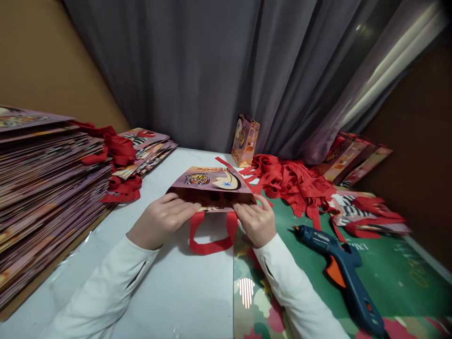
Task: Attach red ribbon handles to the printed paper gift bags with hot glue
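The white table [183,292] carries a tall stack of flat bags [45,188] at the left, kept within reach. At its middle lies a paper gift bag [212,186] — left hand [164,221] and right hand [257,223] pinch its open rim, pressing where the red ribbon handle [212,238] joins. A glue gun [341,273] rests just right.

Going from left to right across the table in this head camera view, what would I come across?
Tall stack of flat paper bags → left hand → butterfly gift bag with red ribbon handle → right hand → blue glue gun.
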### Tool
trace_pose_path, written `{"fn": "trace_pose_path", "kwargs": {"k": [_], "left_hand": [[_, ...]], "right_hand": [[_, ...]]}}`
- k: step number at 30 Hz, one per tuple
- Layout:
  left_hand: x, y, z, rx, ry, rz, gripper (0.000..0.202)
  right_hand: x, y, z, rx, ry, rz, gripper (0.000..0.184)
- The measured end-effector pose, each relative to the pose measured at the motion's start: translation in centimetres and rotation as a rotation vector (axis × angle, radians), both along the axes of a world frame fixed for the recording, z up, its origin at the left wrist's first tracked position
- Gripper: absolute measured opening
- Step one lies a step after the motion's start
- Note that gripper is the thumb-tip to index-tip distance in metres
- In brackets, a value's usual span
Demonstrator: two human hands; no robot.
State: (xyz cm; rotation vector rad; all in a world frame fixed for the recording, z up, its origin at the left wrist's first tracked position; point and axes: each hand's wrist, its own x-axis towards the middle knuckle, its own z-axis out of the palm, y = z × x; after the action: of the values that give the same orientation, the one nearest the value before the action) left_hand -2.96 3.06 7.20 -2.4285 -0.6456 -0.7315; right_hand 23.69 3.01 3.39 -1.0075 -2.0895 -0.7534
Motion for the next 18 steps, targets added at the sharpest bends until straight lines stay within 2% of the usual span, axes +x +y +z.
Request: {"fn": "trace_pose_path", "kwargs": {"k": [4,9,12,15,16,18], "left_hand": [[-0.6,0.1,0.1,0.015,-0.013,0.045,0.028],[-0.9,0.2,-0.5,0.068,-0.05,0.046,0.028],[-0.6,0.1,-0.2,0.161,-0.052,0.18,0.033],[0.5,-0.5,0.2,0.304,-0.229,0.314,0.048],[1.0,-0.8,0.2,0.32,-0.308,0.303,0.053],[2.1,-1.3,0.2,0.248,-0.385,0.234,0.056]], "right_hand": [[0.5,0.5,0.2,0.009,-0.016,0.016,0.027],[0.6,0.7,-0.4,-0.003,0.096,0.061,0.021],[-0.2,0.7,-0.5,-0.022,0.202,0.095,0.021],[-2.5,1.0,-0.3,-0.112,0.476,0.027,0.026],[-3.5,1.2,-0.1,-0.192,0.616,-0.014,0.029],[-5.8,1.7,0.3,-0.423,0.933,-0.067,0.032]]}}
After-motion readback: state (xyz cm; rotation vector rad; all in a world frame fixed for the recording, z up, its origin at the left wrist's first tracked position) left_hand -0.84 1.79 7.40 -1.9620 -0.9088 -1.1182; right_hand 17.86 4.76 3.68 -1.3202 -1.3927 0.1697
